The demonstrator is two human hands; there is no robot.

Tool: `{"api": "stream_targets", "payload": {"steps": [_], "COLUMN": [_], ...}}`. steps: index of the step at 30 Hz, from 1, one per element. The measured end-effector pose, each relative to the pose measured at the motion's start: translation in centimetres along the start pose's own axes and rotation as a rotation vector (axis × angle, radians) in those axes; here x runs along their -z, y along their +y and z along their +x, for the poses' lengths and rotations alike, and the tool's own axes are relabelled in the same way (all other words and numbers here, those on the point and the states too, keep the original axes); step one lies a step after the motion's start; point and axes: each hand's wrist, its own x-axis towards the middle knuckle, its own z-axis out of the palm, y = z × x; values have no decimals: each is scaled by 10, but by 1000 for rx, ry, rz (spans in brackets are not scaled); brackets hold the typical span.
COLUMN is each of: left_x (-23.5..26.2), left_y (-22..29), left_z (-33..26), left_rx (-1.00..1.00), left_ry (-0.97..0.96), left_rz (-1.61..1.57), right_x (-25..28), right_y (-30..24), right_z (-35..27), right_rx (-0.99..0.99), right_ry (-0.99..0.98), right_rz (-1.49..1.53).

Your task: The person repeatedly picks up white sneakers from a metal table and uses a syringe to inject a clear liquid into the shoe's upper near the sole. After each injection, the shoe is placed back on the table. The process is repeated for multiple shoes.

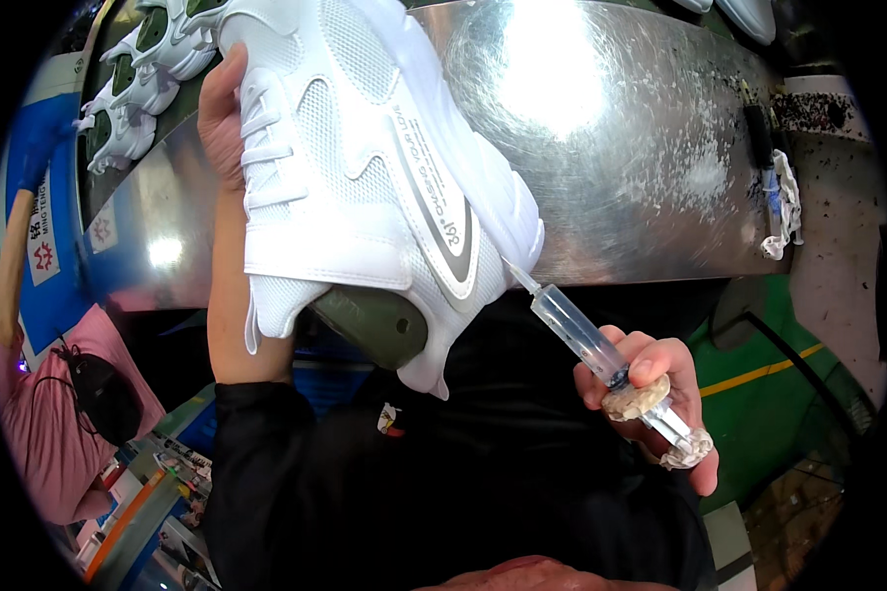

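A white sneaker (355, 148) with a mesh upper and thick white sole is held up in front of me, its heel toward me. A dark green shoe last (375, 320) shows in its collar opening. My left hand (225, 118) grips the shoe from the laced side, and part of the hand is hidden behind it. In my right hand (650, 374) is a clear plastic syringe (577, 325) with crusted whitish material around its flange and plunger end. The syringe's narrow tip touches or nearly touches the sole edge near the heel.
Beyond the shoe lies a scratched metal worktable (641, 148) with white residue. Several white shoes (128, 118) on green lasts line the far left. A tool with a crusted white end (781, 212) lies at the table's right edge. A person in pink (69, 414) with a blue glove stands at left.
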Motion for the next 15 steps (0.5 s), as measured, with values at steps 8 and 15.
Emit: {"api": "stream_targets", "payload": {"steps": [8, 15], "left_x": [14, 32], "left_y": [25, 43], "left_z": [-33, -97], "left_rx": [-11, -28], "left_ry": [394, 355], "left_rz": [401, 578], "right_x": [8, 13], "right_y": [4, 11], "right_z": [0, 3], "right_rx": [2, -44], "right_ry": [-33, -70], "right_rz": [97, 129]}}
